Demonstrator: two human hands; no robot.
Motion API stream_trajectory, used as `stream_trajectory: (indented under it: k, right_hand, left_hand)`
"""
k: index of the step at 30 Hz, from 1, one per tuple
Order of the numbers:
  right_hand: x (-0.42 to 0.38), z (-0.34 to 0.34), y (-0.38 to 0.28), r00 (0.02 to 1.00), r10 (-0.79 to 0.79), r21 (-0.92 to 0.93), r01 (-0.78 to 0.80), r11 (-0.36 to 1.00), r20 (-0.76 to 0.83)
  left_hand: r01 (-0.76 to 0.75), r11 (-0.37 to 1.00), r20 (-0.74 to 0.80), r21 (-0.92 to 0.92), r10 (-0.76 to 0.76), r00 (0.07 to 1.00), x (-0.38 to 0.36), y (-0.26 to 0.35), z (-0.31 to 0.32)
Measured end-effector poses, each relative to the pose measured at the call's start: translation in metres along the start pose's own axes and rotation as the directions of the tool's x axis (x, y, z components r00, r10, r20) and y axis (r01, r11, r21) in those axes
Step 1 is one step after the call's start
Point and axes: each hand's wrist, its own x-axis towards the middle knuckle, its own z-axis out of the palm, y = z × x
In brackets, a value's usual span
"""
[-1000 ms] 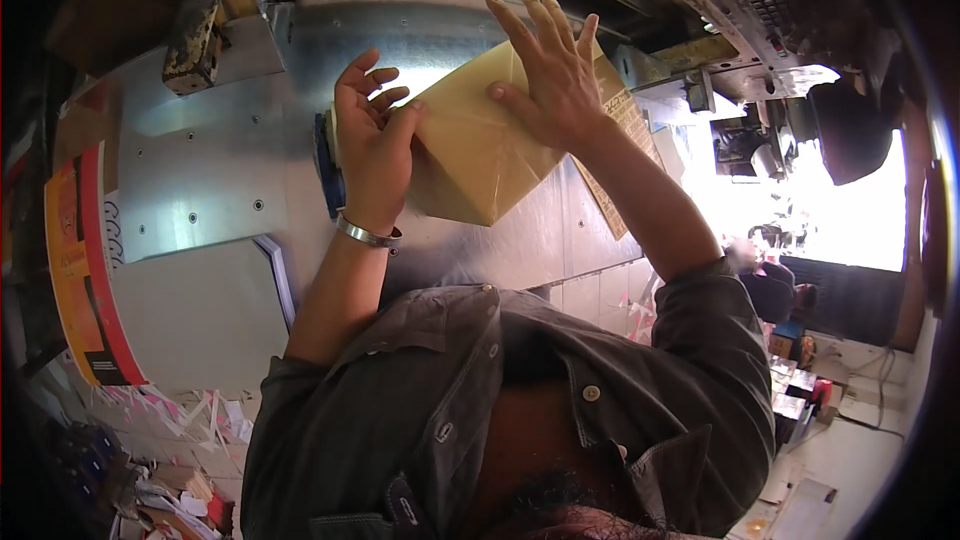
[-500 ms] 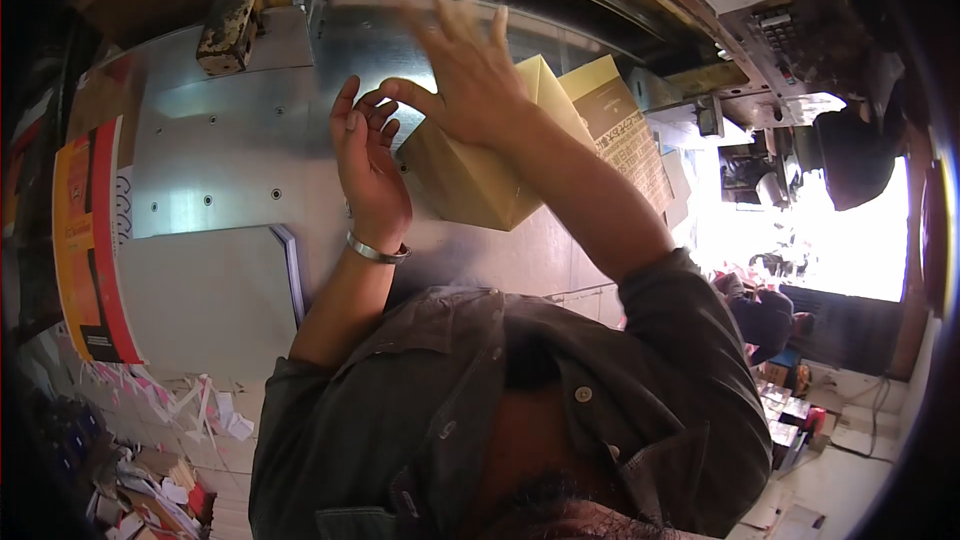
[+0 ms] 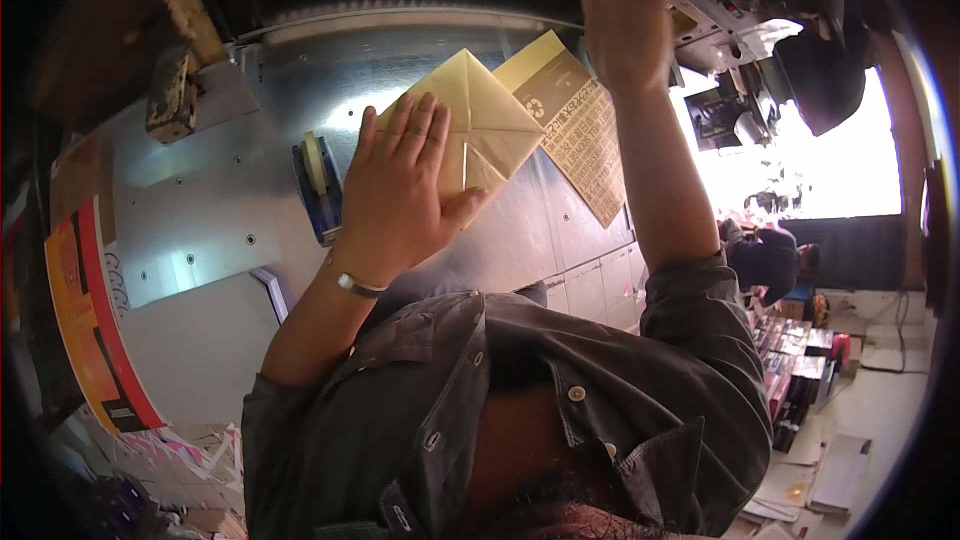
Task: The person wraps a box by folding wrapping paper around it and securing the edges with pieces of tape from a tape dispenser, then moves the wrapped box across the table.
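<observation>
A tan paper bag (image 3: pixel 505 130) lies on the metal worktop with its end folded into a creased diamond shape. My left hand (image 3: pixel 395 185), a metal band at its wrist, rests flat on the left part of this fold, fingers stretched out. From behind the diamond, a printed brown paper panel (image 3: pixel 580 130) with rows of characters and a recycling mark reaches to the right. My right hand (image 3: pixel 625 25) is raised beyond the panel at the top edge of the view, apart from the bag. Its fingers are extended, blurred and partly cut off.
Left of the bag sits a blue tape dispenser (image 3: pixel 320 188) with a tape roll. A grey board (image 3: pixel 205 345) and an orange-and-red printed sheet (image 3: pixel 95 310) lie at the left. A worn block (image 3: pixel 172 95) stands at the back left. Another person (image 3: pixel 765 262) is in the background.
My left hand has gone from upright beside the bag to flat on it. My right hand has left the bag, moving up and right. The bag's end now lies flattened, and the tape dispenser has come into sight.
</observation>
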Motion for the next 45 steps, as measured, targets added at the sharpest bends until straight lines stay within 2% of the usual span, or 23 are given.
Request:
stream_trajectory:
  k: [3,6,7,9,10,12,14,16,17,20,22,23,26,29,32,35,38,39,41,42,43,44,45]
  right_hand:
    - [0.001,0.011,-0.047,0.99,-0.108,0.207,0.087,0.975,0.095]
    - [-0.025,0.001,-0.008,0.952,-0.036,0.227,-0.036,0.973,0.305]
    - [-0.036,-0.004,0.01,0.927,-0.001,0.204,-0.082,0.975,0.376]
    - [-0.091,0.039,0.043,0.899,0.318,-0.157,-0.283,0.946,0.301]
    - [-0.091,0.05,0.045,0.965,0.189,0.234,-0.229,0.945,0.182]
    - [-0.08,0.035,0.046,0.964,0.213,0.352,-0.258,0.9,0.162]
    - [-0.064,0.001,0.018,0.961,0.263,0.085,-0.269,0.959,0.082]
    - [-0.067,-0.027,0.006,0.946,0.314,0.018,-0.314,0.949,-0.082]
    - [-0.08,-0.048,0.011,0.936,0.328,-0.258,-0.352,0.9,-0.131]
    - [-0.135,-0.07,0.009,0.945,0.321,-0.631,-0.283,0.722,-0.057]
    - [-0.163,-0.066,0.009,0.96,0.276,-0.609,-0.246,0.754,-0.047]
    - [-0.17,-0.062,0.006,0.944,0.316,-0.55,-0.312,0.775,-0.089]
    - [-0.182,-0.066,0.014,0.949,0.303,-0.581,-0.293,0.759,-0.084]
    - [-0.185,-0.064,0.019,0.934,0.342,-0.544,-0.341,0.767,-0.103]
    - [-0.193,-0.058,0.028,0.93,0.325,-0.517,-0.367,0.773,-0.173]
    - [-0.194,-0.056,0.027,0.957,0.253,-0.571,-0.288,0.769,-0.141]
    - [-0.183,-0.062,0.018,0.978,0.208,-0.669,-0.148,0.728,0.01]
    - [-0.179,-0.065,0.012,0.966,0.256,-0.679,-0.16,0.716,0.042]
    - [-0.169,-0.067,0.005,0.976,0.208,-0.714,-0.101,0.693,0.065]
    - [-0.163,-0.065,0.0,0.979,0.189,-0.731,-0.074,0.679,0.076]
    - [-0.154,-0.063,-0.009,0.966,0.25,-0.688,-0.134,0.713,0.071]
    - [-0.146,-0.059,-0.014,0.973,0.219,-0.681,-0.112,0.723,0.073]
    - [-0.138,-0.053,-0.018,0.979,0.192,-0.676,-0.092,0.732,0.074]
  left_hand:
    - [-0.006,1.0,0.033,0.013,0.005,0.999,0.001,-0.001,-0.003]
    - [0.0,1.0,0.052,0.002,0.0,0.999,0.001,-0.002,-0.004]
    - [0.002,1.0,0.058,-0.005,-0.002,0.998,0.001,-0.002,-0.005]
    - [0.02,1.0,0.079,0.009,-0.02,0.997,0.003,0.0,-0.009]
    - [0.024,1.0,0.09,0.012,-0.025,0.996,0.004,0.003,-0.01]
    - [0.01,1.0,0.072,0.014,-0.011,0.997,0.006,0.0,-0.008]
    - [0.001,1.0,0.069,0.012,-0.002,0.998,0.004,-0.002,-0.007]
    - [0.001,1.0,0.057,0.016,-0.002,0.998,0.002,-0.002,-0.005]
    - [-0.002,1.0,0.057,0.016,0.001,0.998,0.002,-0.003,-0.005]
    - [-0.008,1.0,0.053,0.007,0.008,0.999,0.001,-0.002,-0.005]
    - [-0.006,1.0,0.05,0.004,0.006,0.999,0.001,-0.002,-0.005]
    - [-0.008,1.0,0.047,0.006,0.008,0.999,0.001,-0.002,-0.005]
    - [-0.022,1.0,0.045,0.017,0.021,0.999,0.001,-0.003,-0.005]
    - [-0.029,0.999,0.04,0.016,0.028,0.999,0.002,-0.003,-0.004]
    - [-0.032,0.999,0.052,0.017,0.031,0.998,0.002,-0.005,-0.006]
    - [-0.034,0.999,0.05,0.009,0.033,0.998,0.004,-0.005,-0.007]
    - [-0.042,0.989,0.002,-0.14,0.043,0.999,0.007,-0.015,-0.014]
    - [0.064,0.934,-0.1,-0.352,-0.105,0.989,0.006,-0.019,-0.01]
    - [0.148,0.673,-0.207,-0.725,-0.418,0.885,0.006,-0.036,0.007]
    - [0.196,0.539,-0.114,-0.819,-0.487,0.866,0.004,-0.043,0.01]
    - [0.239,0.387,-0.01,-0.891,-0.542,0.84,0.002,-0.049,0.013]
    - [0.276,0.22,0.102,-0.936,-0.579,0.809,-0.002,-0.055,0.018]
    - [0.298,0.343,0.063,-0.891,-0.555,0.829,-0.007,-0.062,0.025]
